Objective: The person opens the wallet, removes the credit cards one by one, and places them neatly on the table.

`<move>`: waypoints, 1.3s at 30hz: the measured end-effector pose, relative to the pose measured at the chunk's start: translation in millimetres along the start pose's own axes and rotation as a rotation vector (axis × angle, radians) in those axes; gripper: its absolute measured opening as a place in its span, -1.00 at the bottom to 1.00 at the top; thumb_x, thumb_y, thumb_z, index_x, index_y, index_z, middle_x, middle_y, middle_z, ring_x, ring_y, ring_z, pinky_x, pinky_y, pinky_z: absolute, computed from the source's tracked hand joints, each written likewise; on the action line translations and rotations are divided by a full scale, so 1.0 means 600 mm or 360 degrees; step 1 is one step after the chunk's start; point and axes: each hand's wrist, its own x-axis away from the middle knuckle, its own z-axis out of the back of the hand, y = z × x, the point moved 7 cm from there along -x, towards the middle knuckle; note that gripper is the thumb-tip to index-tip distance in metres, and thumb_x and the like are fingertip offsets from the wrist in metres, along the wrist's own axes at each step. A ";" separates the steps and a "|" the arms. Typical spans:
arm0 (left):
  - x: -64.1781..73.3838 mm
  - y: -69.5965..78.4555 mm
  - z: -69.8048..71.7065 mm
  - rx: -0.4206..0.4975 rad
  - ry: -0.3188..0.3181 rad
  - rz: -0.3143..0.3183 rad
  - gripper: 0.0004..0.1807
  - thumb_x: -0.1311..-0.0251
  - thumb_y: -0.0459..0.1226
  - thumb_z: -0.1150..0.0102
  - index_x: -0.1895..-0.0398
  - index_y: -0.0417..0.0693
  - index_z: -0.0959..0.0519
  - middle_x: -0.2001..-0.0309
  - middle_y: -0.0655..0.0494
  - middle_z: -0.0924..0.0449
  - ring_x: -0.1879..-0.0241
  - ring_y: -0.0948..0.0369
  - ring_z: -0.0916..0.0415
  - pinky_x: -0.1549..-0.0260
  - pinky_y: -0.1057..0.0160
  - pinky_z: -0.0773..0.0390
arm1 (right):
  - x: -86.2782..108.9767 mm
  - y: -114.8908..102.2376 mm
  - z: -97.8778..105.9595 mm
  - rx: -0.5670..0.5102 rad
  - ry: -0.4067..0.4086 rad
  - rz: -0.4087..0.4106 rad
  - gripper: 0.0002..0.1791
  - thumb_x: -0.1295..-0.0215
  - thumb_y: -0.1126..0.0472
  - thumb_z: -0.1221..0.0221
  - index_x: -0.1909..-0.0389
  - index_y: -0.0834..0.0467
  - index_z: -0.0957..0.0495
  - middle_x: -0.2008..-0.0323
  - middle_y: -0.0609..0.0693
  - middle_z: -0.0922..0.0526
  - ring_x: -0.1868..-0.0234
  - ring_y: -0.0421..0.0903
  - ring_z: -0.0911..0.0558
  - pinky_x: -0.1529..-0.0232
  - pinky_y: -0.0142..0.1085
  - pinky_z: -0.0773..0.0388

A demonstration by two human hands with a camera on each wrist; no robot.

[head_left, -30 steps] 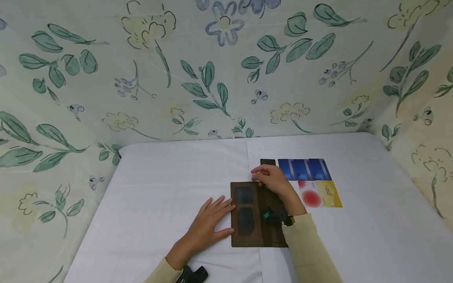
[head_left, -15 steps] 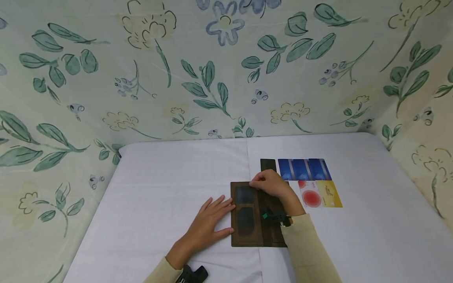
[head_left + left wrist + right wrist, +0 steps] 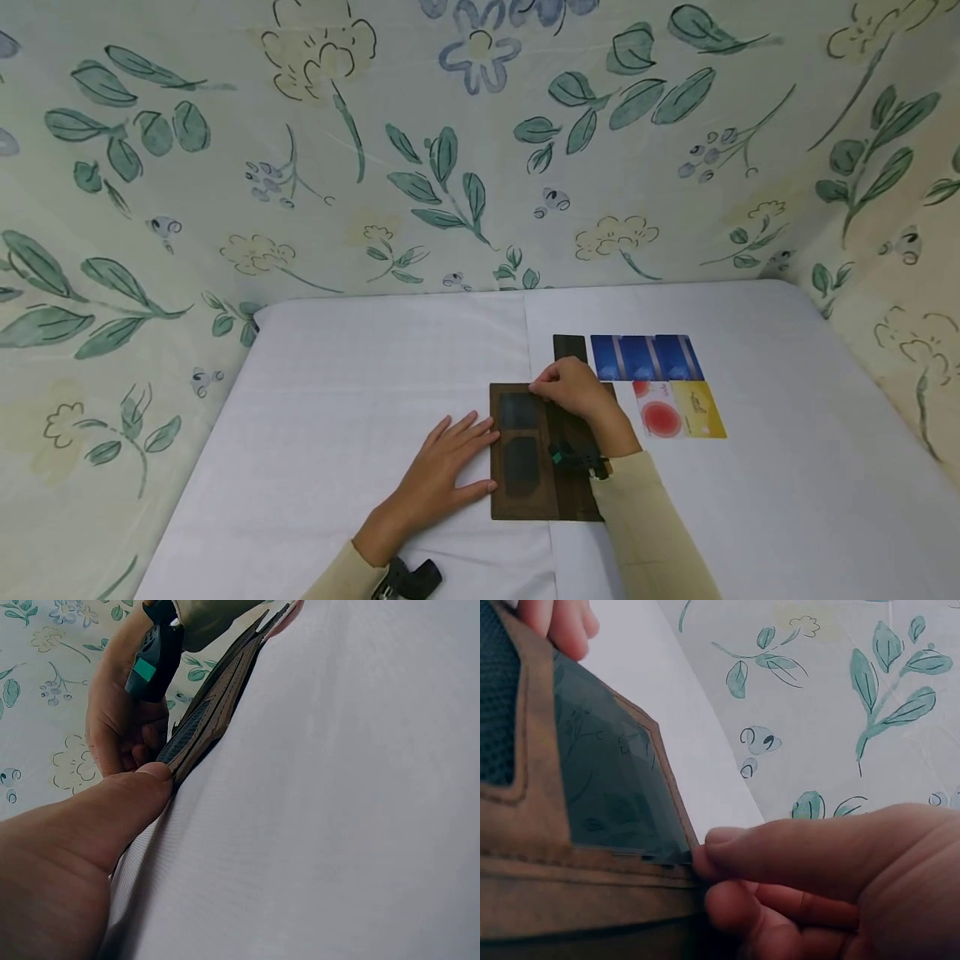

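An unfolded brown wallet (image 3: 492, 500) lies on the white-covered table, its left panel showing two dark windows, one clear and shiny in the right wrist view. My left hand (image 3: 438, 475) rests beside it, fingers spread, fingertips and thumb (image 3: 154, 771) at its left edge. With thumb and fingertips, my right hand (image 3: 581, 390) pinches the wallet's far edge near the corner of the shiny clear window (image 3: 615, 772). My right hand and sleeve hide much of the wallet's right half.
A dark brown strip (image 3: 568, 345) sticks out beyond the wallet's far side. To its right lie several cards: a row of blue cards (image 3: 638, 358), a white card with a red circle (image 3: 660, 419) and a yellow card (image 3: 699, 408). Floral cloth (image 3: 465, 108) hangs behind the table.
My right hand has come down and toward me, from loosely bent fingers just beyond the wallet's far edge to a pinch on that edge. My left hand and the cards stay put.
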 end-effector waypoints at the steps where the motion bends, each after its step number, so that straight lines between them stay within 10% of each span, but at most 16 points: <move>1: 0.000 -0.001 -0.001 0.0006 -0.0003 0.0005 -0.28 -0.22 0.15 -0.15 -0.37 0.04 -0.36 -0.42 0.12 -0.25 -0.44 0.08 -0.08 -0.35 -0.16 -0.01 | 0.000 -0.001 0.000 0.0000 0.0002 -0.0014 -0.80 -0.23 0.15 -0.27 0.40 0.23 -0.71 0.55 -0.03 -0.62 0.49 -0.12 -0.51 0.45 -0.28 -0.45; 39: -0.004 -0.002 -0.002 0.0027 -0.0036 0.0061 -0.28 -0.19 0.15 -0.18 -0.37 0.05 -0.37 -0.42 0.15 -0.25 -0.45 0.09 -0.06 -0.38 -0.13 0.02 | 0.010 -0.011 -0.003 -0.0069 -0.0040 -0.0086 -0.80 -0.16 0.12 -0.31 0.39 0.21 -0.65 0.49 0.01 -0.58 0.47 -0.09 -0.51 0.47 -0.29 -0.47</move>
